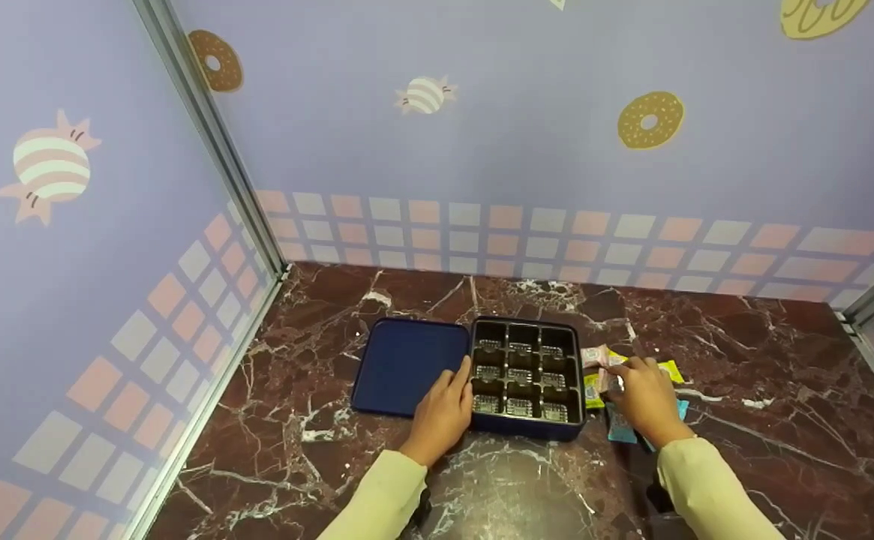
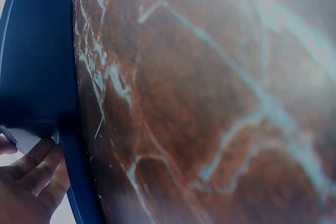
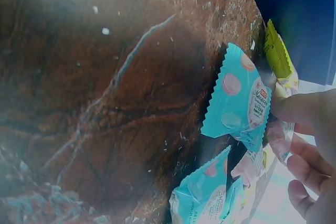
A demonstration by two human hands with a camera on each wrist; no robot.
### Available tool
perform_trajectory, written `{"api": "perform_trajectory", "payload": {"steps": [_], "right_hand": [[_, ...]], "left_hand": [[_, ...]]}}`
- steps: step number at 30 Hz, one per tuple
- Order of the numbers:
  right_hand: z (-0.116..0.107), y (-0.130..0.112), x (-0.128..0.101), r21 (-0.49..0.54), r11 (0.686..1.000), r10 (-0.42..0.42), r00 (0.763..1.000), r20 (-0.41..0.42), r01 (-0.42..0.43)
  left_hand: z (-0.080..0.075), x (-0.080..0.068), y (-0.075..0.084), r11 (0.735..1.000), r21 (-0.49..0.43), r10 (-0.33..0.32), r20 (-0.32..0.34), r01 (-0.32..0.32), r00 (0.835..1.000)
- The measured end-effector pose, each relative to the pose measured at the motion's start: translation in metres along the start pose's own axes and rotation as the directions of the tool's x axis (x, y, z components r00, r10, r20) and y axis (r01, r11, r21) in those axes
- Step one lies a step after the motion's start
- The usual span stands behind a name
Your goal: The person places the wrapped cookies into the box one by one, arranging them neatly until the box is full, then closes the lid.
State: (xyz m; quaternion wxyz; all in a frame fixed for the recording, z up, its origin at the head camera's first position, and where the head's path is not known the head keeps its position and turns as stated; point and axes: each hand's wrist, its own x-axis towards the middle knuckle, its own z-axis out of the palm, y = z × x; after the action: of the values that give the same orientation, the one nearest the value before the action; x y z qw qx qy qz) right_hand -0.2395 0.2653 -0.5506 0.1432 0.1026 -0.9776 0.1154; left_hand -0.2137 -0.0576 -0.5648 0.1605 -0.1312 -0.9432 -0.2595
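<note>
**Right hand (image 1: 643, 397) pinches a small pink plastic-wrapped packet (image 3: 282, 139) near a dark blue rectangular box (image 1: 527, 428)**

The box stands on a dark red-brown table (image 1: 294, 480) with white marble veins, about midway between its left and right edges and nearer to the far edge than the wrists are. Inside the box is a glossy black plastic insert (image 1: 506, 364), divided into 9 compartments, 3 rows of 3. A flat dark blue square lid (image 1: 406, 360) lies just beside the box, on the side of the table's left edge.

The left hand (image 1: 440, 416) is extended, not gripping; its fingers lie over the lid's right edge and along the left wall of the box.

The right hand is on the other side of the box, toward the table's right edge. Its thumb and fingers pinch the pink packet. Around this hand lie yellow plastic packets (image 1: 671, 370) and 2 light blue plastic packets (image 3: 236, 95) with printed round shapes. Both arms wear pale yellow sleeves (image 1: 384, 495). At the table's far edge rises a lavender wall (image 1: 512, 150) with painted doughnuts.
</note>
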Motion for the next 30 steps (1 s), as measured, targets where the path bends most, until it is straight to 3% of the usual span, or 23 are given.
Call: {"api": "perform_trajectory", "payload": {"steps": [8,30], "right_hand": [[-0.002,0.000,-0.003,0.025,1.000,0.002,0.999,-0.037,-0.001],[-0.016,-0.008,0.001,0.051,0.999,-0.014,0.999,-0.042,0.016]], "left_hand": [[0.001,-0.001,0.001,1.000,0.012,0.000,0.003,0.000,1.000],[-0.001,-0.001,0.002,1.000,0.011,-0.025,0.037,0.025,0.999]]}}
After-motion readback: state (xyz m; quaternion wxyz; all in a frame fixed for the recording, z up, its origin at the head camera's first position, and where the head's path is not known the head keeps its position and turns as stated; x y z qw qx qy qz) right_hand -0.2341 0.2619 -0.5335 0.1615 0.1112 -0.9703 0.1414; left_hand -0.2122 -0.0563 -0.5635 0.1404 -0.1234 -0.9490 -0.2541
